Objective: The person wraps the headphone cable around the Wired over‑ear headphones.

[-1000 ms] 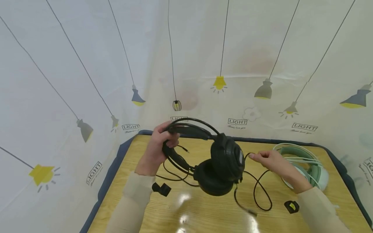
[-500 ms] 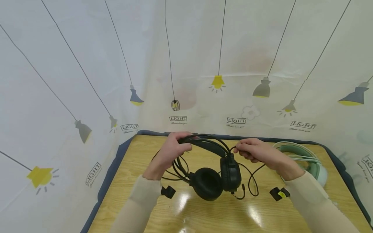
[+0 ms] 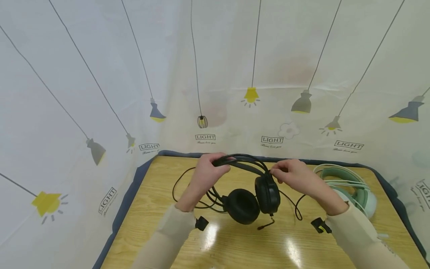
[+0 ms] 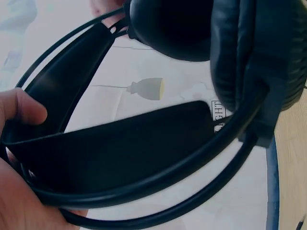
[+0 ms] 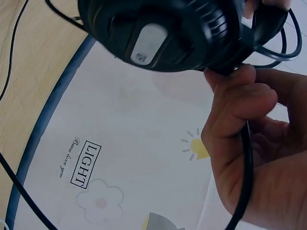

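One black headset [image 3: 267, 195] hangs tilted over the table [image 3: 255, 246], between two hands; whether any of it touches the wood I cannot tell. It looks light for its bulk, mostly plastic, so it should lift easily but swing if held at one end only. The twin hoops [image 4: 242, 117] seem stiff and springy, smooth enough to slip a little in the fingers; the broad, flat strap [image 4: 134, 153] inside them probably gives when pressed. The crown is likely the best place to take hold, and there the left hand [image 3: 206, 173] grips it, thumb over the strap. The right hand [image 3: 299, 178] curls round the cable [image 5: 246, 163], fingertips against the mount above one cup; whether they pinch that mount as well is unclear.

Both cups have round, dished pads [image 3: 243, 206] that look soft, while the outer shell is hard and ribbed, with a pale oblong badge [image 5: 149, 44]. The thin mic [image 3: 266, 225] dangling below is perhaps the fragile part. The cable is slim and flexible, looping loosely on the table, and could snag.

To the right lies a green headset [image 3: 363, 198] with pale shells and thin white hoops. The table is glossy, grained wood, edged in navy; behind it rises a creased white sheet [image 3: 228, 74] printed with hanging lamps.
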